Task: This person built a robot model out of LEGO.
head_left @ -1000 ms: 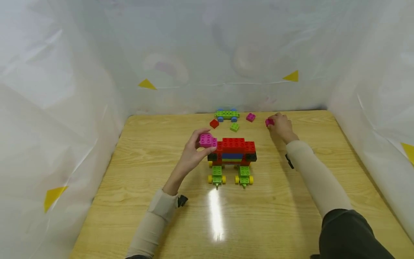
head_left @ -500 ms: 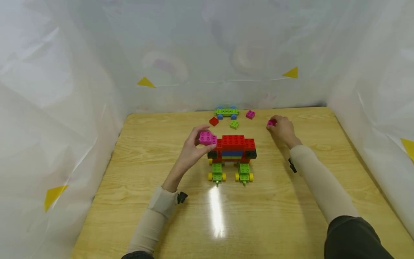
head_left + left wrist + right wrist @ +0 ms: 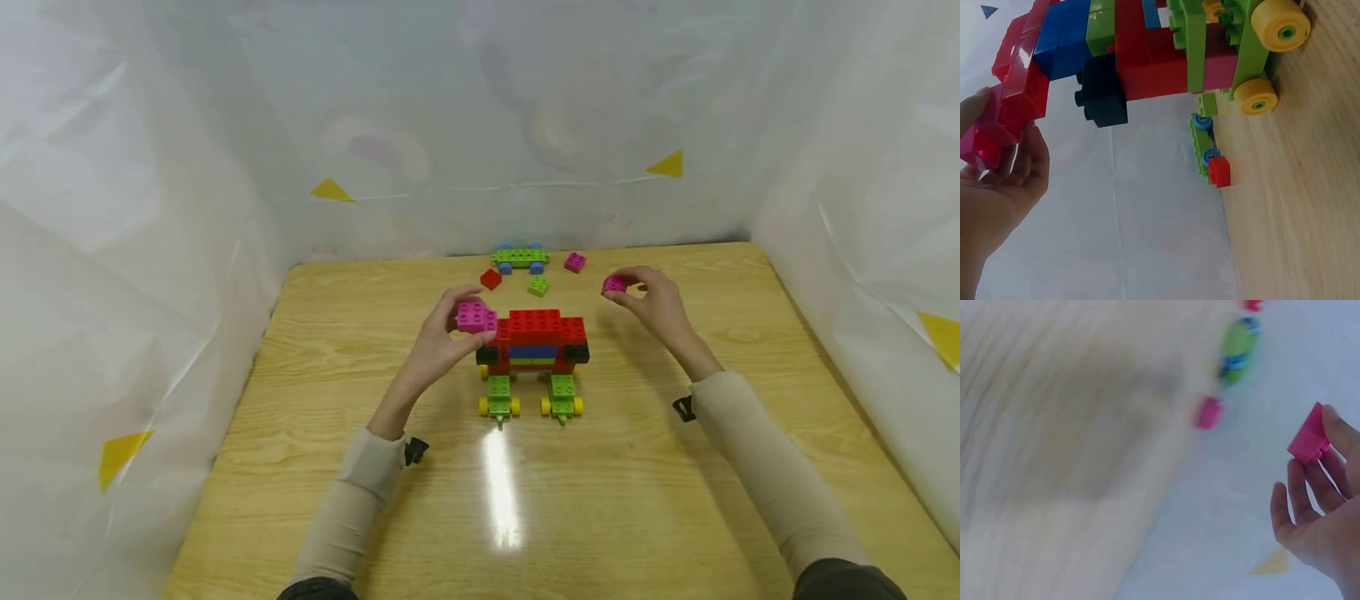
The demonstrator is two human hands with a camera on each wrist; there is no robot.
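Note:
At the table's middle stands a model of toy building bricks (image 3: 535, 325), red on top, with blue and black bricks below and green wheeled bases at the bottom. My left hand (image 3: 437, 348) pinches pink building bricks (image 3: 472, 317) between thumb and fingers at the model's upper left end. In the left wrist view these pink bricks (image 3: 994, 125) lie against the red ones; whether they are joined cannot be told. My right hand (image 3: 663, 315) holds another pink building brick (image 3: 614, 285) above the table, right of the model. The right wrist view shows that brick (image 3: 1311, 437) between thumb and fingertips.
Behind the model lie a red brick (image 3: 491, 279), a green brick (image 3: 537, 286) and a loose pink brick (image 3: 575, 262). A green wheeled base with blue wheels (image 3: 521, 257) stands near the back edge. White sheeting (image 3: 480, 150) walls the wooden table (image 3: 360, 333).
My right hand has lifted its pink brick off the table and brought it slightly left, toward the model. My left hand keeps its hold at the model's left end.

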